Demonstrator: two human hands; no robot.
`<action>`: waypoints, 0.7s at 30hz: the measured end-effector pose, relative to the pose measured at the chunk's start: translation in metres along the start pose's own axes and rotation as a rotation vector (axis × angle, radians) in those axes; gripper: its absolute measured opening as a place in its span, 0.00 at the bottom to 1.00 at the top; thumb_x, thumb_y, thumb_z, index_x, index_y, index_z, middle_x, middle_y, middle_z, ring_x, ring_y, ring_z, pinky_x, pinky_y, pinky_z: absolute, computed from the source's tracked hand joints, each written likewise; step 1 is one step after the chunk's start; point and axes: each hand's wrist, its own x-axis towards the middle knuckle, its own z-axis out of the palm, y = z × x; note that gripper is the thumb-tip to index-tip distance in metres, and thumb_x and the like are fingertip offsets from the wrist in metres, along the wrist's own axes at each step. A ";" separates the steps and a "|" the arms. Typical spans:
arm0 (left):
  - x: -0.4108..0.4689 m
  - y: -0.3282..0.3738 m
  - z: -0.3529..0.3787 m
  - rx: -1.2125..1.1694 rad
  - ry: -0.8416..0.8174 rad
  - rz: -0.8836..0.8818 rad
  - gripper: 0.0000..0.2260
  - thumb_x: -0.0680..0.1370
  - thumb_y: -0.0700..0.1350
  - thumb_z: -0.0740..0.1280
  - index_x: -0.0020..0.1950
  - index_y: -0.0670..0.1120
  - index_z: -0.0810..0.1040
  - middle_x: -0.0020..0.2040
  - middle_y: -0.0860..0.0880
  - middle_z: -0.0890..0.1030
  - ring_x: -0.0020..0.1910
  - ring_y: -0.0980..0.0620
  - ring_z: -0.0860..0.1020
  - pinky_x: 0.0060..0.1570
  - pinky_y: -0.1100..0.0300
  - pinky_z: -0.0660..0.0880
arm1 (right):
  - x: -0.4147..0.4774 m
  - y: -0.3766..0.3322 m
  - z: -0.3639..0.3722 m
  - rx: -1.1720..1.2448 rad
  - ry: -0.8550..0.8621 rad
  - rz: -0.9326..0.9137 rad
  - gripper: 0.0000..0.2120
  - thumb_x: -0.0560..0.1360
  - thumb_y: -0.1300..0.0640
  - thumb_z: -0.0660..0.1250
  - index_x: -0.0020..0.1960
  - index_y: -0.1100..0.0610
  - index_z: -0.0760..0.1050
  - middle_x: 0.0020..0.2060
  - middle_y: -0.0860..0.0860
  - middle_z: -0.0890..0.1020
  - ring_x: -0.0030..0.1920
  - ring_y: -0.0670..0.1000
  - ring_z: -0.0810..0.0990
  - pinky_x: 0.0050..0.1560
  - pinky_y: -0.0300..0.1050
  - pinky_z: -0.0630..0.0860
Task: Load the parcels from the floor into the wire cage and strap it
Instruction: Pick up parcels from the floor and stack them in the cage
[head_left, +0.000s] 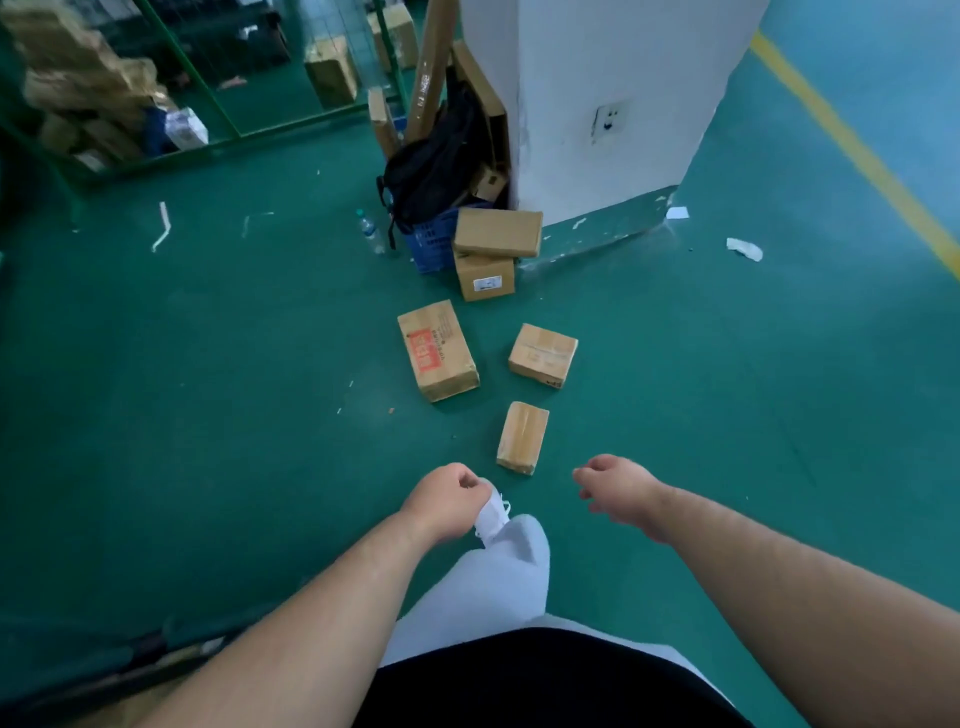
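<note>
1 small parcel (522, 437) lies just beyond left hand (447, 501) and right hand (621, 491).

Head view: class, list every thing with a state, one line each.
Small brown taped cardboard parcel: flat on floor, unheld.
Red-labelled brown cardboard parcel: flat on floor.
Clear plastic bottle: upright.
Green wire cage: holds parcels.
Left hand: loosely curled, empty.
Right hand: loosely curled, empty.

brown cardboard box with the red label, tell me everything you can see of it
The brown cardboard box with the red label is oblong and closed, lying flat on the green floor, its long side running away from the camera. The red label, with small dark print beside it, sits on its top face. Only the floor touches it; the smaller taped cardboard box to its right lies apart.
</note>
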 end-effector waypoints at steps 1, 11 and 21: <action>0.018 0.003 -0.006 0.017 -0.017 -0.008 0.08 0.81 0.52 0.64 0.52 0.50 0.79 0.48 0.54 0.81 0.44 0.54 0.78 0.40 0.59 0.73 | 0.010 -0.008 -0.003 -0.031 -0.011 0.002 0.15 0.82 0.48 0.60 0.64 0.53 0.76 0.55 0.52 0.82 0.55 0.53 0.82 0.61 0.52 0.79; 0.141 0.081 -0.064 0.235 -0.136 0.057 0.09 0.81 0.53 0.62 0.54 0.50 0.78 0.50 0.53 0.81 0.51 0.50 0.80 0.53 0.53 0.78 | 0.060 -0.067 -0.073 -0.273 0.056 0.061 0.18 0.83 0.47 0.60 0.68 0.54 0.76 0.63 0.51 0.80 0.58 0.52 0.78 0.59 0.44 0.73; 0.191 0.099 -0.058 0.089 -0.128 -0.133 0.10 0.80 0.52 0.61 0.54 0.49 0.78 0.51 0.50 0.82 0.52 0.47 0.81 0.52 0.49 0.77 | 0.165 -0.121 -0.130 -0.640 -0.153 -0.008 0.15 0.82 0.45 0.58 0.65 0.47 0.75 0.56 0.50 0.82 0.52 0.53 0.81 0.48 0.44 0.74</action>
